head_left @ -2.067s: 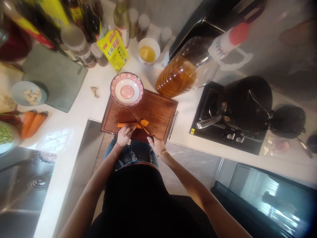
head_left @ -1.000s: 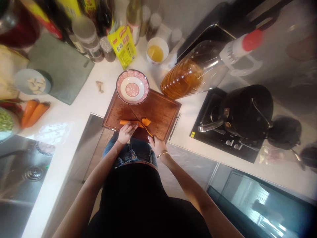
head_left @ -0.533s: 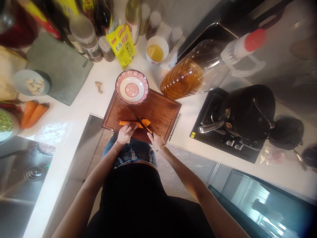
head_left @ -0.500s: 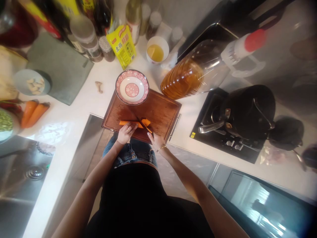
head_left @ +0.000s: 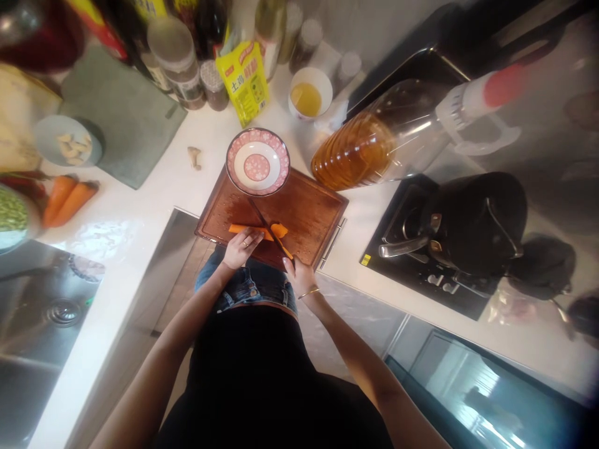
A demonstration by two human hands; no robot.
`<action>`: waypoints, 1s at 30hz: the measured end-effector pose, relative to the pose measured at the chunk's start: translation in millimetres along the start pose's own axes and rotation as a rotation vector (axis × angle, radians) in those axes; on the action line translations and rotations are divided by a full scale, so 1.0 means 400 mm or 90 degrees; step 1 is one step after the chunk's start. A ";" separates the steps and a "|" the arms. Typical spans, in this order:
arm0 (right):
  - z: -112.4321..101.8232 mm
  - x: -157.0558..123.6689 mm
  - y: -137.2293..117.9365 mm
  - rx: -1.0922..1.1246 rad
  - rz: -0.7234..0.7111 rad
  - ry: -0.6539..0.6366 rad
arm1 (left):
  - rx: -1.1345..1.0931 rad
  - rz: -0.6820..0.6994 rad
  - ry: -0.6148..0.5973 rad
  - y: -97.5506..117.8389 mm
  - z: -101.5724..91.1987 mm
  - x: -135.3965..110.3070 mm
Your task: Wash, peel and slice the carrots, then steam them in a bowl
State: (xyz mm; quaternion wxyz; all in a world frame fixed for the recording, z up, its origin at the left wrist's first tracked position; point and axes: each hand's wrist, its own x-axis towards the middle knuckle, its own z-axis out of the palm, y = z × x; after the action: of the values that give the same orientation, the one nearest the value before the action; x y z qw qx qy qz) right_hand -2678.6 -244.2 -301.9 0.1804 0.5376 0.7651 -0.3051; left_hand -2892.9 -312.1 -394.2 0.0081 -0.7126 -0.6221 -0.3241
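Head view: I see the left hand [head_left: 242, 246] with its fingers curled down on the carrot [head_left: 244, 229], pinning it flat to the cutting board [head_left: 313, 209]. The right hand [head_left: 299, 274] is closed round the handle of the knife [head_left: 266, 223], whose blade slants across the carrot. Cut pieces [head_left: 280, 231] lie just beside the blade. A pink bowl [head_left: 258, 163] sits on the board's far edge, with an oil bottle [head_left: 360, 153] near it.

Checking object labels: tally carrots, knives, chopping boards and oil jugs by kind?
Whole carrots: 2
Part-cut carrot: 1
Knife: 1
Chopping board: 1
Oil jug: 1
Total: 6
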 end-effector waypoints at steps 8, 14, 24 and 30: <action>-0.003 0.029 -0.014 0.003 0.006 -0.036 | -0.040 -0.045 -0.071 -0.007 0.005 -0.019; 0.003 0.073 -0.031 -0.036 0.072 -0.090 | -0.051 -0.034 -0.051 -0.008 0.004 -0.018; -0.015 0.024 -0.008 -0.019 0.009 -0.020 | -0.006 -0.017 -0.039 0.000 -0.005 -0.005; -0.020 0.006 -0.016 0.003 -0.007 -0.018 | -0.038 -0.046 -0.049 -0.004 0.008 -0.018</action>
State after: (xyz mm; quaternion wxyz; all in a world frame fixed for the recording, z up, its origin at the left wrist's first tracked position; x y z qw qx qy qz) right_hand -2684.8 -238.6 -295.5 0.1879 0.5294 0.7648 -0.3154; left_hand -2892.8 -316.6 -400.7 -0.0489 -0.7014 -0.6375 -0.3149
